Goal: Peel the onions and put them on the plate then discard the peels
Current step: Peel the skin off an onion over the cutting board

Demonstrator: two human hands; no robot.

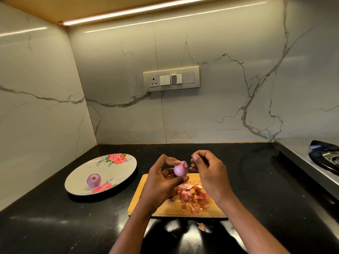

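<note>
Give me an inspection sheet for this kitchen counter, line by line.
Surface: black counter, glossy, with small specks.
Job's things: one peeled onion on the floral plate; a second onion held above the cutting board; peels piled on the board.
Clutter: a stray peel on the counter in front of the board.
Grippers: left hand holds the second onion; right hand is beside its top, fingers pinched together.
Cables: nothing seen.
Surroundings: marble walls, a switch panel, a light strip overhead, a stove at right.
</note>
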